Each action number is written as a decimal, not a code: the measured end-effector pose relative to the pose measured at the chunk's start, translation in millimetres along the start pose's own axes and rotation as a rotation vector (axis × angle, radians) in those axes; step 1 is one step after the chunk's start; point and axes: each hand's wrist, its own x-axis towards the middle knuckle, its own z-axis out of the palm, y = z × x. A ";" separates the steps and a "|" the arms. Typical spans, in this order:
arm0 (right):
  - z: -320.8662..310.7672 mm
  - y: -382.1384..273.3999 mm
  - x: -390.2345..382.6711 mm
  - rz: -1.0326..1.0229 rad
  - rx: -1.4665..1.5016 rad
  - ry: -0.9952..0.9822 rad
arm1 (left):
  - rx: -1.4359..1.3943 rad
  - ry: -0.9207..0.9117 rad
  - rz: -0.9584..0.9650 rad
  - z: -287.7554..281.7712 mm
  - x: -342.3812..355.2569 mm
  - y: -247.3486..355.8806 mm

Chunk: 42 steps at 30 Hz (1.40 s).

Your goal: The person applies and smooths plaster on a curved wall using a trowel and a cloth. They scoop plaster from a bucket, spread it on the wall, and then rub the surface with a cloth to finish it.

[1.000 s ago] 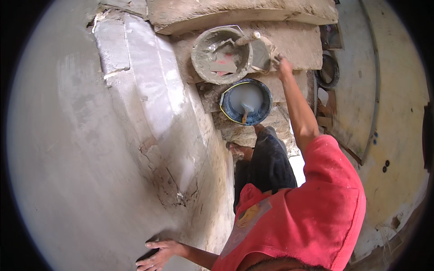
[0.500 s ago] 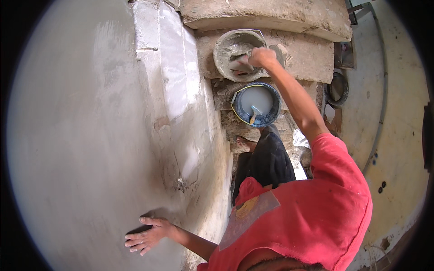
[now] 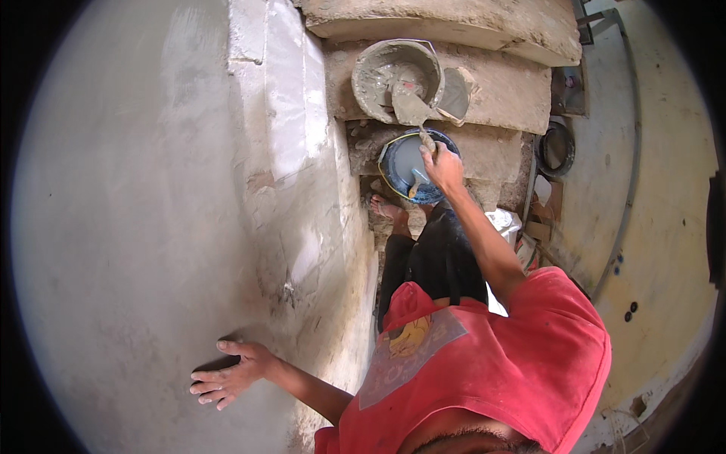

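Note:
My right hand [image 3: 442,166] is closed around the handle of a trowel [image 3: 411,108]. Wet grey mortar coats its blade, which lies over the near rim of a mortar bucket [image 3: 361,97]. Inside that bucket is more of the mortar. Just below the hand stands a dark blue bucket [image 3: 387,171] of cloudy water, with a brush [image 3: 417,178] in it. My left hand [image 3: 238,372] is spread against the smooth grey wall [image 3: 136,250], fingers apart and holding nothing.
Worn concrete steps [image 3: 499,87] rise ahead, carrying both buckets. A grey-coated flat piece [image 3: 455,94] leans beside the mortar bucket. A bare strip of blockwork [image 3: 283,98] edges the wall. On the right, a black round container [image 3: 556,149] sits lower, near a white bag [image 3: 504,222].
My right hand has drawn back from the mortar bucket toward me, bringing the trowel up out of it with mortar on the blade. The left hand stays spread on the wall.

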 end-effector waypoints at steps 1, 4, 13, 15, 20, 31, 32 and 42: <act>6.2 3.7 1.5 -0.010 -0.016 -0.004 | -0.001 -0.008 -0.002 -0.4 1.4 0.4; 40.1 27.4 5.0 -0.037 0.043 0.057 | 0.004 -0.010 -0.001 -0.8 1.7 -1.0; 47.0 91.8 -67.4 -0.095 0.146 0.108 | 0.017 0.012 -0.036 2.0 -1.0 -0.9; 38.2 101.6 -86.9 -0.071 0.148 0.099 | 0.018 0.000 -0.045 1.5 -2.1 -2.9; 0.9 97.2 -113.5 -0.013 0.219 0.113 | 0.014 0.015 -0.072 2.2 -3.4 2.1; 3.3 -15.4 2.4 -0.204 -0.070 0.310 | -0.001 0.037 -0.016 5.5 -0.3 -0.1; 10.3 -11.6 6.1 -0.228 -0.107 0.312 | -0.005 0.035 -0.019 5.4 -1.2 0.4; 21.5 41.6 -71.9 -0.215 -0.139 0.270 | 0.036 0.029 -0.038 2.5 -1.2 0.4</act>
